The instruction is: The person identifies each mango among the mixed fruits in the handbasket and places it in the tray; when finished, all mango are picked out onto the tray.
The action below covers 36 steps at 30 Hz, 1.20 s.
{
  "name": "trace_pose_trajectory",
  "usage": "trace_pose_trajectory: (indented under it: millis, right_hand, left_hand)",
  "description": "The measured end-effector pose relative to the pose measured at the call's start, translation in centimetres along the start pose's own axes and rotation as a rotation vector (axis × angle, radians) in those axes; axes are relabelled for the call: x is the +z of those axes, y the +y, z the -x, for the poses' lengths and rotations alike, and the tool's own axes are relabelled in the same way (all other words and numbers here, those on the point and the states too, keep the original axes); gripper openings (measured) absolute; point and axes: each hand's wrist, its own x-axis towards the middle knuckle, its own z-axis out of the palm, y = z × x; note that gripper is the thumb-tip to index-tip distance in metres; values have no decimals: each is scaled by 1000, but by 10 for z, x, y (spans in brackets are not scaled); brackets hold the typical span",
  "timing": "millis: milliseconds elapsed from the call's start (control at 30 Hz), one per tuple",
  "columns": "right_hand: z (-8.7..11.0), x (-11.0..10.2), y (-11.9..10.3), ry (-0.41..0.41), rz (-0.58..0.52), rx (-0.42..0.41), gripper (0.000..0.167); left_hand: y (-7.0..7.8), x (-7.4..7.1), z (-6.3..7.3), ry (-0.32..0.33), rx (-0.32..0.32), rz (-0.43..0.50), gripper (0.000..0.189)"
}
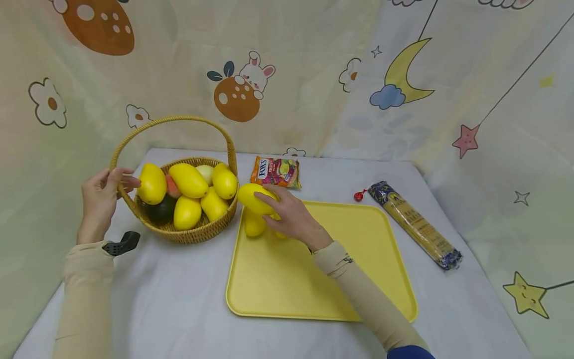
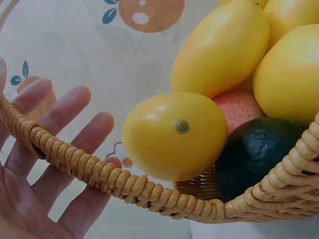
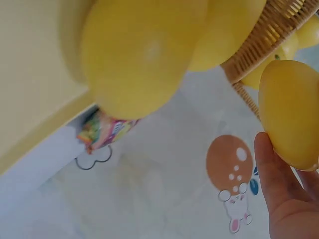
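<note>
My right hand (image 1: 293, 217) holds a yellow mango (image 1: 250, 197) above the left back corner of the yellow tray (image 1: 314, 279). In the right wrist view, fingertips touch that mango's (image 3: 291, 114) side. Beneath it, another mango (image 1: 254, 225) lies on the tray, with one more yellow fruit partly hidden by the hand. My left hand (image 1: 100, 197) is at the left side of the wicker basket's handle (image 2: 99, 169), its fingers stretched out behind the handle. Several mangoes fill the basket (image 1: 193, 237), with a dark green fruit (image 2: 254, 157) and a reddish one (image 2: 239, 109) among them.
A bag of Fox's candy (image 1: 275, 172) lies behind the tray. Right of the tray are a red-wrapped candy (image 1: 358, 195) and a long pack of noodles (image 1: 414, 224). A printed curtain (image 1: 305, 75) hangs behind the white table (image 1: 175, 309).
</note>
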Motion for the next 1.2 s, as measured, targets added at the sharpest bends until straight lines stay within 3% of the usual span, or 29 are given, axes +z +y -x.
trace_pose_trajectory:
  millis: [333, 500, 1200]
  right_hand:
    - [38, -16, 23, 11, 26, 118, 55]
    - [54, -22, 31, 1, 33, 191, 56]
    - [89, -22, 44, 14, 114, 372, 53]
  left_hand:
    - [-2, -1, -1, -9, 13, 71, 30]
    - [-2, -1, -2, -5, 14, 39, 29]
    - [-2, -1, -1, -4, 4, 28, 31]
